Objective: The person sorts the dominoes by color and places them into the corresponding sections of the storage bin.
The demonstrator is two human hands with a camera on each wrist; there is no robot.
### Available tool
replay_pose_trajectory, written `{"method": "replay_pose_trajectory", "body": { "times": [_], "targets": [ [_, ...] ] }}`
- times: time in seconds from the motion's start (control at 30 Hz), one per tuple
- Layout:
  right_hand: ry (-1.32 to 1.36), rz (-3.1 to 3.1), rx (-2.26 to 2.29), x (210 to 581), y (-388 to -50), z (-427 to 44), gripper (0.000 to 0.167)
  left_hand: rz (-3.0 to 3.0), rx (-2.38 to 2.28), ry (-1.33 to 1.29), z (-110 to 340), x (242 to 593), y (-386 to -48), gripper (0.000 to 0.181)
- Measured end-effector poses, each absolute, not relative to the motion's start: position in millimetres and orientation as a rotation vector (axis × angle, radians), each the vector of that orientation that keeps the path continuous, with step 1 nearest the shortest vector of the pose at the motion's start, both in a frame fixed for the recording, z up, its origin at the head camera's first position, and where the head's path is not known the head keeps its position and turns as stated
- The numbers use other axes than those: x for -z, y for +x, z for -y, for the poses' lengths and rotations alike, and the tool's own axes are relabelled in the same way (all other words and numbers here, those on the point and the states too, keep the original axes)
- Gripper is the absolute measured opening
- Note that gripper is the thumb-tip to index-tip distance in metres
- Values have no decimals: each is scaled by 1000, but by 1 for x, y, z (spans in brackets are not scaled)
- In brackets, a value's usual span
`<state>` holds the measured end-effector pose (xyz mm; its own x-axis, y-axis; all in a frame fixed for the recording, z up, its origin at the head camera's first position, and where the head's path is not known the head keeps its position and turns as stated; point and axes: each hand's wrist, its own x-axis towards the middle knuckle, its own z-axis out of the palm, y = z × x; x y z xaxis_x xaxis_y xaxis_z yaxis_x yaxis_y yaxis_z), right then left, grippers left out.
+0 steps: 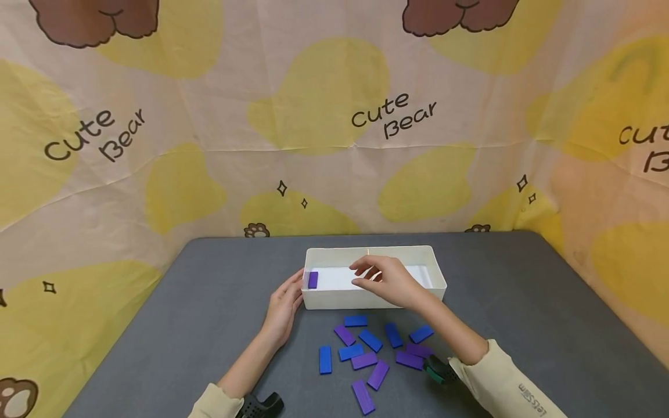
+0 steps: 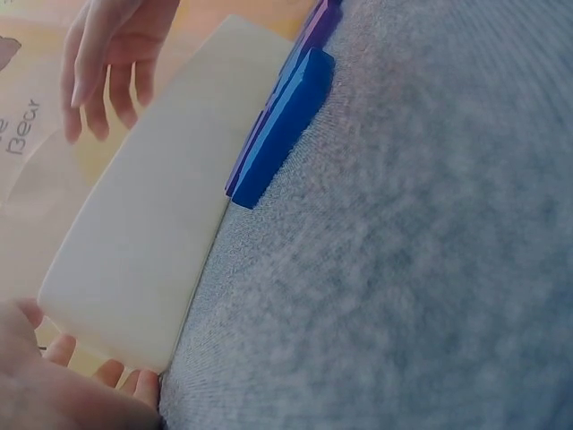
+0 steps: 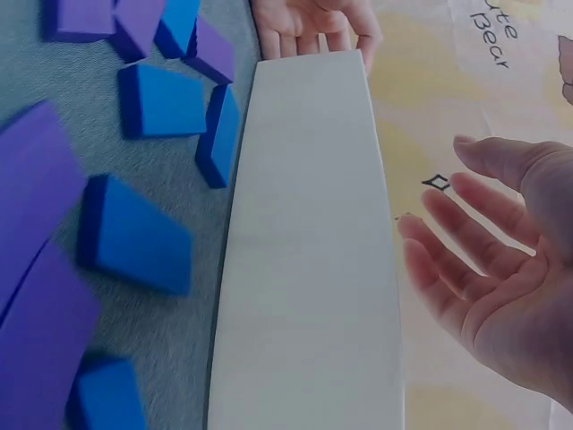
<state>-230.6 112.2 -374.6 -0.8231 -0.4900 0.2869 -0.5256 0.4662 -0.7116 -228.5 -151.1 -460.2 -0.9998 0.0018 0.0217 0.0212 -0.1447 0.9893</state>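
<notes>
Now I'm hovering the right hand point(image 1: 389, 280) over the white box point(image 1: 334, 300), fingers parted, empty; the left hand point(image 1: 282, 310), fingers straight, is touching the box's left end, near one purple block point(image 1: 312, 280) inside. Harder pushing could be sliding it.

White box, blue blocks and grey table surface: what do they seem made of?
White box: probably plastic, smooth, low sheen; thin, evenly coloured walls. Blue blocks: perhaps painted wood or plastic, matte; evenly coloured, crisp edges. Grey table surface: likely fabric, matte; fibrous texture shows.
</notes>
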Motion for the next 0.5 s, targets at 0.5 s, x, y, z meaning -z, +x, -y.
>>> {"method": "replay_pose_trajectory", "body": {
  "times": [0.5],
  "targets": [
    [886,2595,-1376,391,-206,-145,18,2067,2346,-64,151,461,-229,51]
  ]
}}
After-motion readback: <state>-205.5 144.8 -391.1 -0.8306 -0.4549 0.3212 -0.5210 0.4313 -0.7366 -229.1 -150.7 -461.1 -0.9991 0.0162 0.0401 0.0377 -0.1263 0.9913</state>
